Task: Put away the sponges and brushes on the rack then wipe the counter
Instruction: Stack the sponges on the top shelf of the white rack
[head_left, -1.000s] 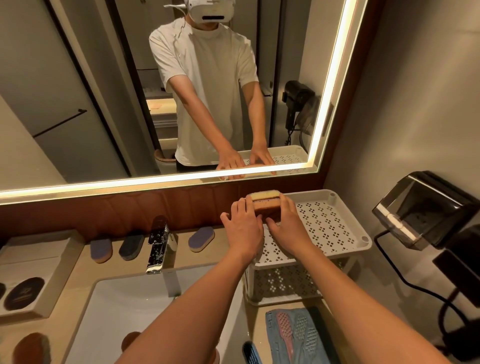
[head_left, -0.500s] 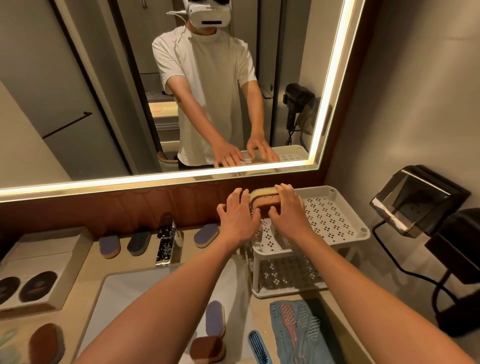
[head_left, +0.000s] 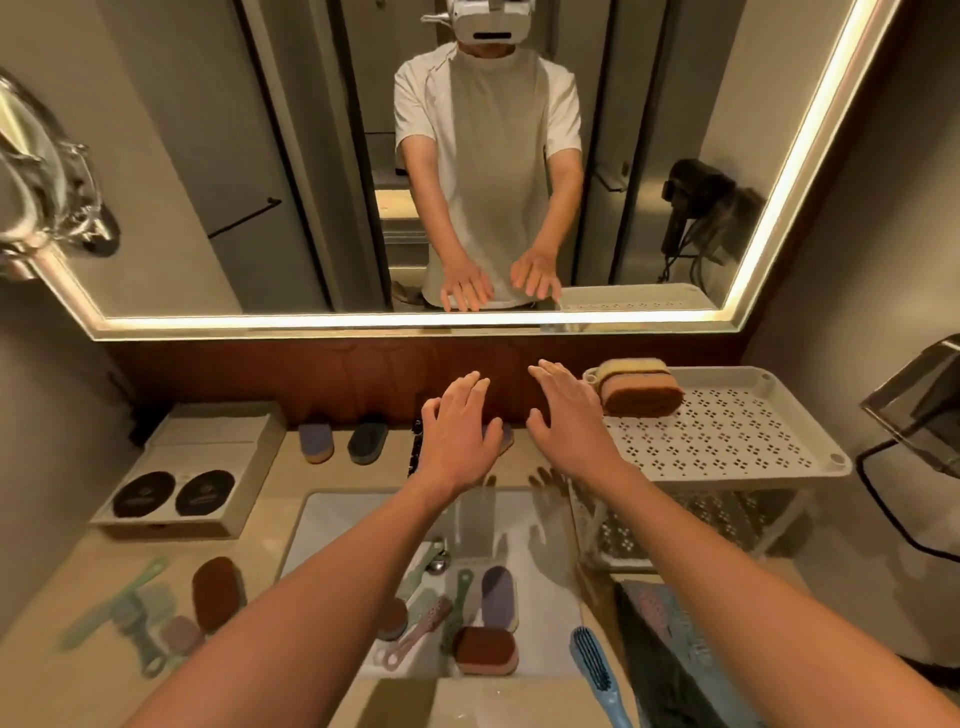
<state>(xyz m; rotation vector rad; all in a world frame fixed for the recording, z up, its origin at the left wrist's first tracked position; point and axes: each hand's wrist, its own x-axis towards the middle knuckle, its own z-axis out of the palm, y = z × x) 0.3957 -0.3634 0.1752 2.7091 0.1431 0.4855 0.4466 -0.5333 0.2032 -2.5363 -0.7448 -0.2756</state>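
Left hand (head_left: 460, 436) and right hand (head_left: 571, 421), each grip spread and holding nothing, hover above the sink (head_left: 332, 525); sponge (head_left: 641, 389) on edge at rack (head_left: 779, 462) top-tier back-left corner, more sponges in sink and on worktop (head_left: 72, 597).

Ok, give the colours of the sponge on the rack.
Sponge: yellow top, brown bottom; head view.
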